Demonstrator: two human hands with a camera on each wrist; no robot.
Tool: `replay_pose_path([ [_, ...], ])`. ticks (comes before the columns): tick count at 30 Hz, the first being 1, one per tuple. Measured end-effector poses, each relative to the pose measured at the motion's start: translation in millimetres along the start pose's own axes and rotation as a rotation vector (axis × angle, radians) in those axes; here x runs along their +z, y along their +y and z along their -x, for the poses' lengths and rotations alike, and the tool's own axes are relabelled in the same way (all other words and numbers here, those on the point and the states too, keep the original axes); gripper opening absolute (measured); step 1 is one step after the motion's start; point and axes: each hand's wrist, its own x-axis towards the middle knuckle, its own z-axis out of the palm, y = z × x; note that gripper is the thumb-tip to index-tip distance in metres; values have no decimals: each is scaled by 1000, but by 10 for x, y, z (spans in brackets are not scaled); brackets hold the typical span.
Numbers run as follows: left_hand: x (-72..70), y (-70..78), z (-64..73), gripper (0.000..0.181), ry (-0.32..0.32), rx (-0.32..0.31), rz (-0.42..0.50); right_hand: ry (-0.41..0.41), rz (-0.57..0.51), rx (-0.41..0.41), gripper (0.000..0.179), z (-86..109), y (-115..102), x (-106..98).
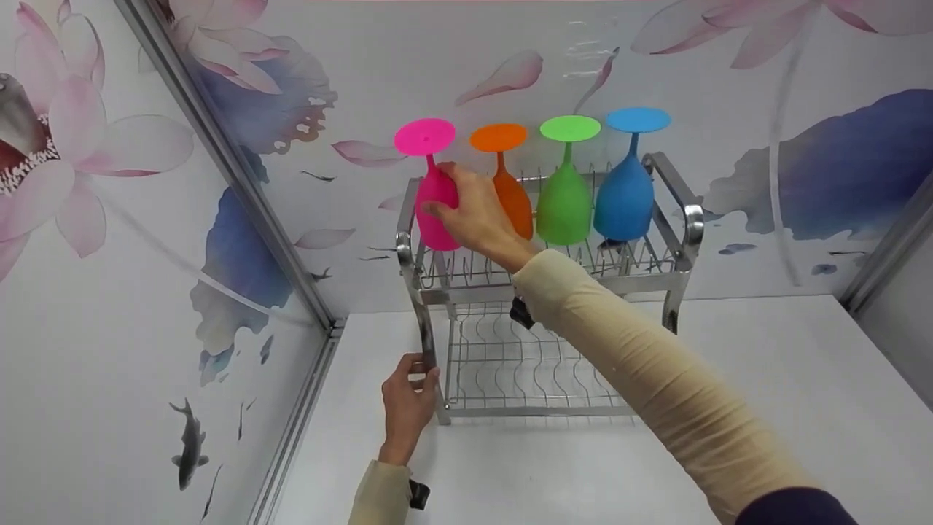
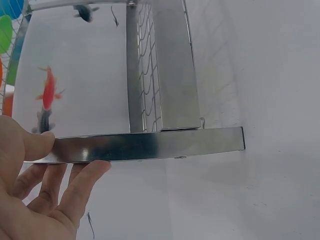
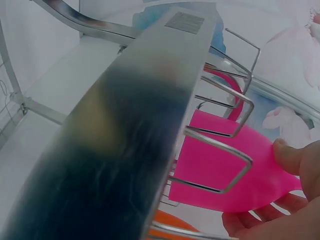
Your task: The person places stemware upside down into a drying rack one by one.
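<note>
A two-tier metal dish rack (image 1: 554,286) stands against the back wall. On its top tier a row of upside-down plastic goblets runs from left to right: a pink goblet (image 1: 437,211), an orange goblet (image 1: 514,197), a green goblet (image 1: 567,197) and a blue goblet (image 1: 625,193). My right hand (image 1: 477,208) grips the pink goblet's bowl near the stem, its rim down among the wire prongs (image 3: 225,145). Lower down, my left hand (image 1: 410,405) holds the rack's left front leg (image 2: 125,146) between thumb and fingers.
The rack's lower wire tier (image 1: 525,357) sits just above the white tabletop (image 1: 539,467). Flower-printed panels form the back wall (image 1: 408,73) and the left wall (image 1: 87,313). A curved metal side rail (image 1: 678,193) rises at the rack's right end.
</note>
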Motion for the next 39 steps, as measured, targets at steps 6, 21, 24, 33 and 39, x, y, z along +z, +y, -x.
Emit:
replay_pose_path([
  [6, -9, 8, -23, 21, 7, 25, -5, 27, 6, 14, 53, -49, 65, 91],
  [21, -1, -15, 16, 20, 16, 35, -4, 41, 44, 17, 53, -52, 171, 239],
  [24, 1, -20, 13, 20, 11, 37, -4, 47, 44, 42, 53, -72, 184, 249],
  [33, 5, -31, 21, 20, 20, 35, -10, 52, 69, 59, 47, -71, 208, 276],
  [39, 11, -18, 22, 20, 15, 13, -6, 54, 46, 53, 48, -51, 215, 283],
])
